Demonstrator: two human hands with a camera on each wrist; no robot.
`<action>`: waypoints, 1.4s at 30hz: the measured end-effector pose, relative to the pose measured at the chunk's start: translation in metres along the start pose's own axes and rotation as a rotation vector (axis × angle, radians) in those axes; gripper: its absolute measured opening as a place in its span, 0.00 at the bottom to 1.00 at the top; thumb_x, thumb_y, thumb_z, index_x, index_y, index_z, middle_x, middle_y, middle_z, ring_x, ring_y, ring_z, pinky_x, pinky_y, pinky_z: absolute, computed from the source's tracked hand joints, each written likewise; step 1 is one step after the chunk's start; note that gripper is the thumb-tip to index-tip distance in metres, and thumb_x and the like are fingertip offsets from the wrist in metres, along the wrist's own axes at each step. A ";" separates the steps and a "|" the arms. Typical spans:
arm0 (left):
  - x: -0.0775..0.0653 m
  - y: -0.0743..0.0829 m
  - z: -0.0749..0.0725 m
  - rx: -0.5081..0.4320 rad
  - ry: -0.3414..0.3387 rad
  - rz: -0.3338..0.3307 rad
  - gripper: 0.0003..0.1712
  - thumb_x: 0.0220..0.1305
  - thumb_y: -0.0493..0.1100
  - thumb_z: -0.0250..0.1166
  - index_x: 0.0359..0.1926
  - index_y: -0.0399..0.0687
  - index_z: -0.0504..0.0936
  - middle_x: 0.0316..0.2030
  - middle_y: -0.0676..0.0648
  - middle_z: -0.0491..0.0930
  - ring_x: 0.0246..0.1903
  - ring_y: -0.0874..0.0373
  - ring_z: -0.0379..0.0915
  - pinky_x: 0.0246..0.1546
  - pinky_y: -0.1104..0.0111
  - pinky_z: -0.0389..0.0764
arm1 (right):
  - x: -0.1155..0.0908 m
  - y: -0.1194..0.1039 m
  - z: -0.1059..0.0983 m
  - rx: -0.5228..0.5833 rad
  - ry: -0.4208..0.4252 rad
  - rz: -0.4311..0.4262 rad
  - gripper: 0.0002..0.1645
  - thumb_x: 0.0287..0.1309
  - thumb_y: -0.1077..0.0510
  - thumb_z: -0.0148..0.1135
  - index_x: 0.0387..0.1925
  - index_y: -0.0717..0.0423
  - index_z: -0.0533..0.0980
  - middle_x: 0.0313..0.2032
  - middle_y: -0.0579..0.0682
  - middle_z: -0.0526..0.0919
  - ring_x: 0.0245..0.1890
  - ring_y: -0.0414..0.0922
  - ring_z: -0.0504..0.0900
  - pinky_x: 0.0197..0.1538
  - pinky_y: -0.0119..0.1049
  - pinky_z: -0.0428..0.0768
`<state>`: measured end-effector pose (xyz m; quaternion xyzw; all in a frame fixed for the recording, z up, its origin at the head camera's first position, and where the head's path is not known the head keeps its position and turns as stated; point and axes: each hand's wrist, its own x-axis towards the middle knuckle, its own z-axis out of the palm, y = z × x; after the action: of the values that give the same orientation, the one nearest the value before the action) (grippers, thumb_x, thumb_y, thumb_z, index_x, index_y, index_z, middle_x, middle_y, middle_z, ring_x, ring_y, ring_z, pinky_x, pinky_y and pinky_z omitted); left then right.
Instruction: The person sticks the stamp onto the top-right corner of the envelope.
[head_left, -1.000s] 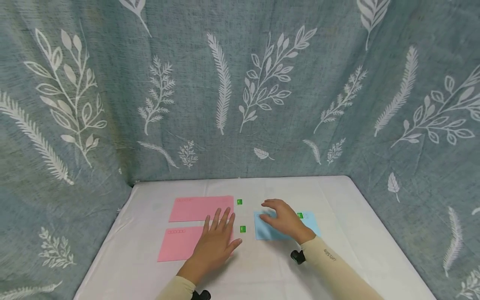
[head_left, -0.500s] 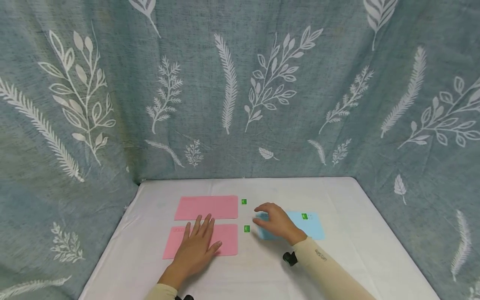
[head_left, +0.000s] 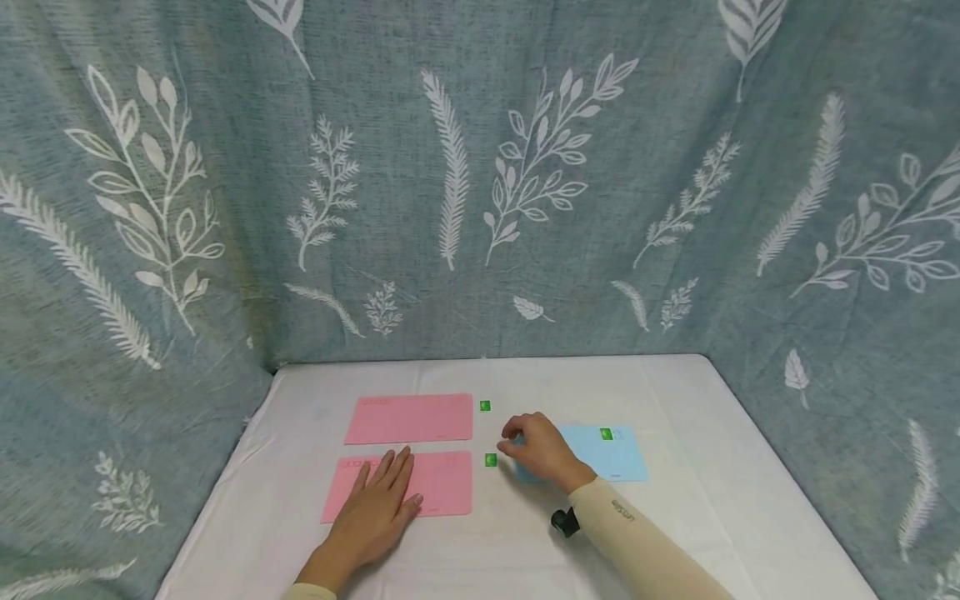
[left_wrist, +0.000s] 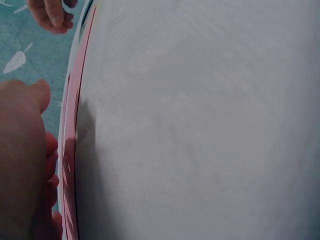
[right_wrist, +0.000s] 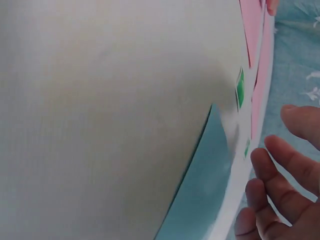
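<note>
My left hand (head_left: 372, 508), its fingers straight, lies over the left part of the nearer pink envelope (head_left: 444, 485). Whether it presses on the paper I cannot tell. My right hand (head_left: 543, 450) hovers over the left end of a blue envelope (head_left: 618, 461), its fingers loosely bent with nothing between them in the right wrist view. Just left of its fingertips, a loose green stamp (head_left: 491, 460) lies on the white cloth. Another green stamp (head_left: 485, 406) sits farther back, beside the far pink envelope (head_left: 420, 419). The blue envelope bears a green stamp (head_left: 606, 434) near its upper right corner.
A white cloth (head_left: 697, 533) covers the table. Behind and along the sides hangs a blue-green curtain (head_left: 480, 317) with white leaf prints. A small black device (head_left: 564, 522) is worn at the right wrist.
My left hand has drawn back left and toward me, uncovering more of the near pink envelope. My right hand has shifted left toward the nearer loose stamp, and its fingers have bent more.
</note>
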<state>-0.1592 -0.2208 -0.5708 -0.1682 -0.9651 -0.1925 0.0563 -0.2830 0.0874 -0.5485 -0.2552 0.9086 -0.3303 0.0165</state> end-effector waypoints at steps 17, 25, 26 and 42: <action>-0.003 0.004 0.000 -0.064 -0.030 0.037 0.39 0.86 0.58 0.52 0.80 0.31 0.67 0.81 0.36 0.62 0.81 0.35 0.53 0.81 0.45 0.50 | 0.010 -0.003 0.018 -0.067 -0.068 0.033 0.05 0.65 0.57 0.78 0.34 0.49 0.86 0.32 0.39 0.80 0.39 0.41 0.75 0.42 0.38 0.79; -0.005 0.000 0.012 -0.053 0.032 0.076 0.40 0.86 0.60 0.51 0.80 0.31 0.67 0.81 0.38 0.63 0.81 0.37 0.55 0.82 0.53 0.47 | 0.011 -0.004 0.019 -0.067 -0.071 0.019 0.09 0.64 0.61 0.78 0.31 0.48 0.83 0.31 0.40 0.78 0.37 0.42 0.74 0.40 0.37 0.78; -0.005 0.000 0.012 -0.054 0.034 0.079 0.40 0.86 0.60 0.52 0.79 0.31 0.67 0.80 0.37 0.64 0.80 0.37 0.55 0.82 0.51 0.48 | 0.011 -0.004 0.019 -0.066 -0.071 0.017 0.10 0.64 0.61 0.78 0.31 0.48 0.82 0.30 0.40 0.78 0.37 0.42 0.73 0.40 0.37 0.77; 0.000 0.017 0.002 -0.064 -0.039 0.034 0.42 0.85 0.61 0.53 0.80 0.29 0.66 0.80 0.34 0.63 0.80 0.33 0.53 0.79 0.40 0.54 | 0.013 -0.003 0.014 0.010 -0.082 -0.008 0.09 0.69 0.65 0.71 0.33 0.50 0.84 0.30 0.38 0.82 0.32 0.38 0.78 0.39 0.38 0.80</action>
<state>-0.1540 -0.2055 -0.5668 -0.1901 -0.9564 -0.2189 0.0353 -0.2900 0.0711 -0.5558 -0.2720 0.9044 -0.3243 0.0537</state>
